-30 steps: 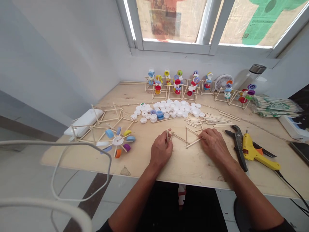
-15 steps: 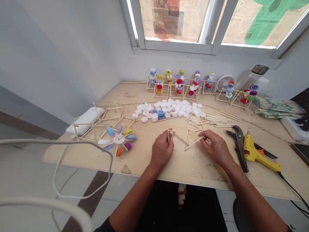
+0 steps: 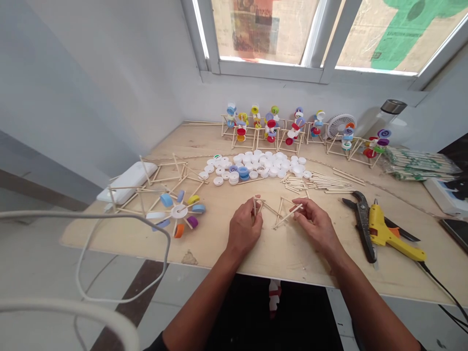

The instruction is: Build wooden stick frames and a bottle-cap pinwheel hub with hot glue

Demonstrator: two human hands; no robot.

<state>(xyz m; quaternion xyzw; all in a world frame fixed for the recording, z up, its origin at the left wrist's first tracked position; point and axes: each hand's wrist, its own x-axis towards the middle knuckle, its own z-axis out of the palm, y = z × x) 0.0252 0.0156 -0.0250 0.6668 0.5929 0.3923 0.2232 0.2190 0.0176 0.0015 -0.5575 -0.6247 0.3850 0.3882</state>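
Note:
In front of me on the wooden table, my left hand [image 3: 245, 226] is closed round one end of a small stick frame [image 3: 269, 208]; its fingers hide part of that frame. My right hand [image 3: 315, 220] pinches a corner of a triangular stick frame [image 3: 287, 217], whose other end points left. The two frames lie close together between my hands; whether they touch, I cannot tell. To the left lies a wheel of sticks [image 3: 179, 211] with coloured bottle caps round a white hub. White bottle caps [image 3: 270, 163] and loose sticks [image 3: 331, 180] are spread beyond my hands.
A yellow glue gun [image 3: 395, 239] and black-handled cutters [image 3: 361, 224] lie to the right. More stick frames [image 3: 177, 179] stand at the left by a white box [image 3: 127, 185]. Finished cap wheels on stands [image 3: 270, 131] line the back. A white cable [image 3: 166, 253] loops at the left.
My right hand has moved left with the triangular stick frame, bringing it nearer the frame in my left hand. My left hand has barely moved.

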